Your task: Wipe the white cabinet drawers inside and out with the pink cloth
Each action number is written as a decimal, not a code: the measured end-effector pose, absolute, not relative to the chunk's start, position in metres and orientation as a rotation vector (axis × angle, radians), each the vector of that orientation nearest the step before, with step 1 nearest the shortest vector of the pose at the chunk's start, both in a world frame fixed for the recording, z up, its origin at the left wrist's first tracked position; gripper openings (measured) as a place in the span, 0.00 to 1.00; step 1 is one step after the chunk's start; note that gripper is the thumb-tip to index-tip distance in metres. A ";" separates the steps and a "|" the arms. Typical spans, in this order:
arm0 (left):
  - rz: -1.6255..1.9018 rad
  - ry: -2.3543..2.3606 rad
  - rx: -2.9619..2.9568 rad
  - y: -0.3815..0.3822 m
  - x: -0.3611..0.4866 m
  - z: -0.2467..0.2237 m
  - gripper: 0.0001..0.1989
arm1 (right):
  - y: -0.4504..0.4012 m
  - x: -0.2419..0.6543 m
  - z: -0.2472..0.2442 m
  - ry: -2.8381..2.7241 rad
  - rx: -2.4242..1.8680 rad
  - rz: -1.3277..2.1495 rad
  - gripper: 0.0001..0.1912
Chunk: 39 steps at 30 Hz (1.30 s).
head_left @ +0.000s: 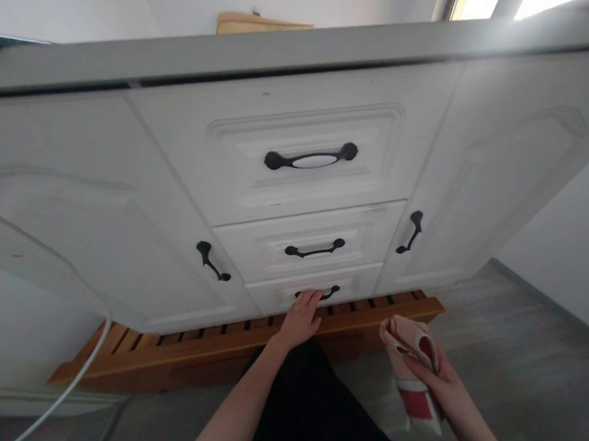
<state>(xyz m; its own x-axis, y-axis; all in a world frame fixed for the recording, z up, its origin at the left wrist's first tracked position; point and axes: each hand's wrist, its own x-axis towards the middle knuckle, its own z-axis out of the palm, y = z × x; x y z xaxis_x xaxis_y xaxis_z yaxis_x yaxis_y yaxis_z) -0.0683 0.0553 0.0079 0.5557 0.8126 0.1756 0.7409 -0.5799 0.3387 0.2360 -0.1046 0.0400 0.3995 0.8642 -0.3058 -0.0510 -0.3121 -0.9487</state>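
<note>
My left hand has its fingers over the dark handle of the bottom drawer, which is shut in the white cabinet. In my right hand is a folded cloth, pinkish white with red patches, held to the right of the cabinet's lower front. Above the bottom drawer are the middle drawer and the larger top drawer, both closed, each with a dark handle.
Cabinet doors flank the drawers. A slatted wooden bench stands low along the cabinet's foot. A white cable hangs at the left. The grey countertop runs across the top, with a wooden board behind it.
</note>
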 end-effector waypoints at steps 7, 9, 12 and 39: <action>0.519 1.277 2.516 0.053 -0.066 0.012 0.39 | -0.070 0.208 0.066 -1.236 -1.486 0.701 0.17; 0.550 1.315 2.504 0.038 -0.069 0.008 0.38 | -0.046 0.202 0.085 -1.454 -1.377 0.421 0.14; 0.647 1.459 2.507 0.000 -0.089 -0.015 0.34 | -0.009 0.198 0.105 -1.690 -1.317 0.073 0.13; 0.203 2.289 2.177 -0.106 -0.153 -0.115 0.20 | 0.079 0.192 0.050 -2.339 -1.326 -0.342 0.23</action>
